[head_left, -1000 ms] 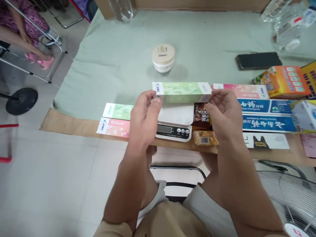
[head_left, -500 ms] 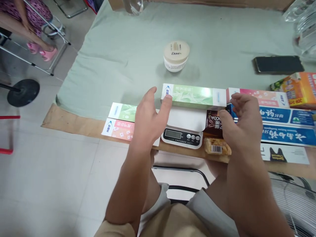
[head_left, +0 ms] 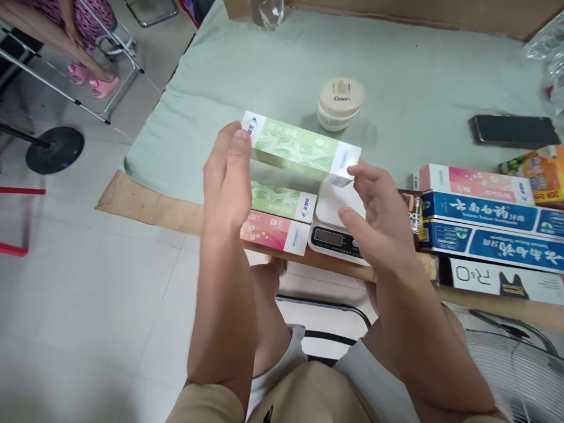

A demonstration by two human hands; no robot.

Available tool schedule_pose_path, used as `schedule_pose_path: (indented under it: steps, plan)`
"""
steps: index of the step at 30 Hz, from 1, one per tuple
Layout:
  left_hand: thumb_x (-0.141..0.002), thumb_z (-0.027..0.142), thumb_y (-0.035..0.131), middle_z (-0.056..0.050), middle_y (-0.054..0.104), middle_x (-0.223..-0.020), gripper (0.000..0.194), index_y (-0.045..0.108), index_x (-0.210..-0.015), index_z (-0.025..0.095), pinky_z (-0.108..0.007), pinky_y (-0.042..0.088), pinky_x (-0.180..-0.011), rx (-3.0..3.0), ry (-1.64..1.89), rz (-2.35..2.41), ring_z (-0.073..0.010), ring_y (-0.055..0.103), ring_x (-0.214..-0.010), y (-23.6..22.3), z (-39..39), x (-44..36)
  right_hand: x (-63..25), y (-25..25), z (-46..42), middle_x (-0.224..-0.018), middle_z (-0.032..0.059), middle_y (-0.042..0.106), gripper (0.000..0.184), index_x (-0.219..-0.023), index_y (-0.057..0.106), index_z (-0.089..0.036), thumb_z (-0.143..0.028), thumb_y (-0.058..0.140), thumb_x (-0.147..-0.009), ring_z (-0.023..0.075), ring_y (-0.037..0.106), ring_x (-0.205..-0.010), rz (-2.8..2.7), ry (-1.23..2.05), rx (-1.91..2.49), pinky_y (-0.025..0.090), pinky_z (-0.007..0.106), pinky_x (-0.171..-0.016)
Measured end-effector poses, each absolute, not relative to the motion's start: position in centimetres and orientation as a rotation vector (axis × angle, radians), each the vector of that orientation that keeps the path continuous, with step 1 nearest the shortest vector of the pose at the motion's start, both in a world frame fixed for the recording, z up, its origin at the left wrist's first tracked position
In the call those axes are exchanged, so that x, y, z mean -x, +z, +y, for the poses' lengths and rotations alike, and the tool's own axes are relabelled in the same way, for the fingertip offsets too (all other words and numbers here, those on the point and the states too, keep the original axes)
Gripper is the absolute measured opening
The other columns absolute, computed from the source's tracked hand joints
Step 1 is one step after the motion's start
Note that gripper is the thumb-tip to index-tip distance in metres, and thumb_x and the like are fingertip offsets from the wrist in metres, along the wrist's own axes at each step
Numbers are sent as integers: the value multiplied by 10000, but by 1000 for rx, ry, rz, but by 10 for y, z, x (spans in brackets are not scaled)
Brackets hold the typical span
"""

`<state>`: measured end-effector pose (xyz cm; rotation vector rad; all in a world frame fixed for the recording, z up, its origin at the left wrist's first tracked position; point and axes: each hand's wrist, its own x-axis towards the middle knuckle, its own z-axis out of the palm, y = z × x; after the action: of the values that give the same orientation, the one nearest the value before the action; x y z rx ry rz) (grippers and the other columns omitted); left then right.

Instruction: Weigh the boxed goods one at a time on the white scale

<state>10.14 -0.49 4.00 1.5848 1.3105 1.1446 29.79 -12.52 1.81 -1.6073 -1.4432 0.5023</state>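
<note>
A green-and-white toothpaste box [head_left: 295, 150] is held up at a slant over the left part of a kitchen scale [head_left: 332, 238]. My left hand [head_left: 231, 176] grips its left end, the thumb along the near side. At the right end, fingertips of my right hand [head_left: 379, 217] touch the box, while its thumb stands apart below, over the scale. Left of the scale lie another green toothpaste box [head_left: 282, 201] and a pink toothpaste box [head_left: 277, 231]. My right hand hides part of the scale and a brown packet [head_left: 412, 211] behind it.
A Dove jar [head_left: 340, 106] stands behind the held box. To the right are a pink box [head_left: 480, 183], blue toothpaste boxes [head_left: 489, 210], a white box [head_left: 497, 279], an orange pack [head_left: 544, 176] and a phone [head_left: 513, 129]. A person sits at the far left.
The green toothpaste box has come off the scale and moved left, now tilted between my hands. Both hands have shifted left with it. The view has turned slightly.
</note>
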Motion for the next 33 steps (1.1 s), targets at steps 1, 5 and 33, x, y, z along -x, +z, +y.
schedule_pose_path:
  steps: [1,5,33]
  plan:
    - [-976,750,537,-21,715,-1160,516,690,-1106,276,-495,372,-1212,-1589,1147,1336,-346,535,-1404,38,0,-93,-290,18,-119,-1517,83,618,465,-1338,514,-298,-283,584,-879,282,547,-1488,-1460,539,1585,484,508,-1232]
    - [-1009,693,532,-16,651,-952,445,637,-949,265,-463,380,-1137,-1581,1059,1446,-299,552,-1297,31,10,-73,-269,15,-99,-1531,79,608,468,-1320,539,-288,-279,592,-855,316,413,-1594,-1479,626,1576,395,563,-1282]
    - [-914,382,656,-70,723,-1017,140,632,-863,253,-506,489,-1047,-1502,894,1692,-298,661,-1080,14,24,-62,-269,2,-99,-1315,85,770,249,-1109,703,-272,-323,631,-876,424,534,-1495,-1558,324,1940,231,796,-1276]
